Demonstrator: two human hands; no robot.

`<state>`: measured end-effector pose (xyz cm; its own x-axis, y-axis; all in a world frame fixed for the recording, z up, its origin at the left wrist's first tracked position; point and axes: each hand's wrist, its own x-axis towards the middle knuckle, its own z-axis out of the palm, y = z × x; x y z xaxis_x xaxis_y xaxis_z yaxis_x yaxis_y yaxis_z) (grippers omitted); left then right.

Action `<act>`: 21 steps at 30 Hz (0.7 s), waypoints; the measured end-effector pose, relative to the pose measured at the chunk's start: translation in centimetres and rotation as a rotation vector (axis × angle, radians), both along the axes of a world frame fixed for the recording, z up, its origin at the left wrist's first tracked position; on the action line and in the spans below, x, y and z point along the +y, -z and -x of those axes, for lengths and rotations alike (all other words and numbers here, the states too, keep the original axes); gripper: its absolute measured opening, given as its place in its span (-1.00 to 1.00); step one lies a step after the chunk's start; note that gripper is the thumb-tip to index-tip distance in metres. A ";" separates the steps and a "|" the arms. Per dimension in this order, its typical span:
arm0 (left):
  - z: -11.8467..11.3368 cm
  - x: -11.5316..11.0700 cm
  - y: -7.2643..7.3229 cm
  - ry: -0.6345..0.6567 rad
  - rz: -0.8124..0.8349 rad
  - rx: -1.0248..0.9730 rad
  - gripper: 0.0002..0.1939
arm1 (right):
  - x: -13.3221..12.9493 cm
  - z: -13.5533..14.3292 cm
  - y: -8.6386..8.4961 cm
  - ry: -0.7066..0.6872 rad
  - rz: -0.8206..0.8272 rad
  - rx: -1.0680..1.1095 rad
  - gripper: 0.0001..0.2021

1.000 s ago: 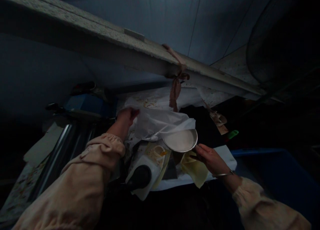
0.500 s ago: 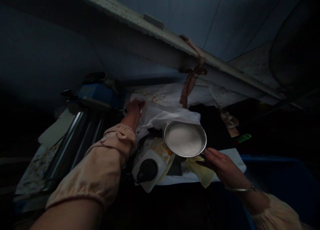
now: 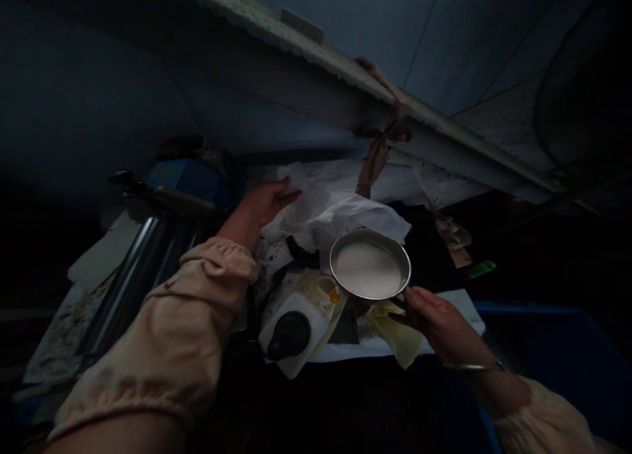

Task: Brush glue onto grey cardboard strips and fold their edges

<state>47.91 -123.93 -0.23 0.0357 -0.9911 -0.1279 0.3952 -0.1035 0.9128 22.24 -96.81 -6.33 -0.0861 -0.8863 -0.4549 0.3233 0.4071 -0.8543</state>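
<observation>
My left hand [image 3: 271, 201] pinches the edge of a crumpled, translucent plastic sheet [image 3: 330, 210], which spreads to the right behind the pan. My right hand [image 3: 434, 319] is closed on the handle of a round metal pan [image 3: 370, 266], its fingers near the rim. A whitish surface shows inside the pan. Below it lie a yellow cloth [image 3: 399, 339] and a white container with a black cap [image 3: 290, 334]. A small orange thing [image 3: 334, 296] sits beside the container.
A machine with metal rollers [image 3: 131, 276] and a blue housing [image 3: 185, 177] stands at the left. A speckled ledge [image 3: 316, 56] crosses above, with a brown cloth strip [image 3: 378, 154] tied round it. At the right are a green object [image 3: 481, 269] and a blue bin [image 3: 543, 309].
My left hand has moved up slightly, lifting and spreading the plastic sheet. The pan has shifted slightly up and right, still in my right hand.
</observation>
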 end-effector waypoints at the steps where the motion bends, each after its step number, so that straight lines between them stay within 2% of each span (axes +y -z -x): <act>1: -0.7 0.7 0.0 -0.022 -0.027 -0.095 -0.77 | 0.0 0.2 0.2 0.019 -0.011 0.002 -0.65; 4: -4.0 5.0 0.4 -0.164 -0.023 -0.248 -0.62 | -0.1 0.6 1.0 0.078 -0.037 0.016 -0.64; 6: -6.1 10.2 1.1 -0.247 0.087 -0.427 -0.52 | -0.2 0.8 1.5 0.120 -0.053 0.018 -0.62; 8: -7.2 16.8 2.4 -0.276 0.081 -0.574 -0.48 | -0.2 0.9 2.0 0.163 -0.062 0.018 -0.60; 9: -7.3 20.3 3.4 -0.324 0.043 -0.626 -0.49 | -0.1 0.9 2.3 0.183 -0.060 0.018 -0.60; 11: -6.6 26.5 5.6 -0.319 0.008 -0.622 -0.41 | -0.1 0.9 2.9 0.206 -0.043 0.015 -0.60; 13: -5.3 30.9 7.9 -0.233 -0.026 -0.643 -0.21 | -0.1 0.7 3.2 0.217 -0.022 0.010 -0.61; 14: -4.7 32.2 9.0 -0.178 -0.059 -0.689 -0.13 | 0.0 0.6 3.4 0.221 -0.014 0.009 -0.61; 16: -3.9 33.0 10.9 -0.118 -0.098 -0.829 -0.06 | -0.1 0.2 3.5 0.235 0.000 0.019 -0.60; 18: -3.6 32.1 12.4 -0.134 -0.050 -0.955 -0.06 | -0.1 -0.3 3.5 0.242 0.014 0.056 -0.58; 21: -3.8 30.0 13.7 -0.180 0.136 -1.058 -0.16 | -0.2 -0.9 3.4 0.231 0.025 0.110 -0.57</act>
<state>51.74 -93.93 -13.89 0.2098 -0.9639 0.1636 -0.6009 0.0048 0.7993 23.09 -96.99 -9.72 -0.3353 -0.8483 -0.4098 0.3099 0.3115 -0.8983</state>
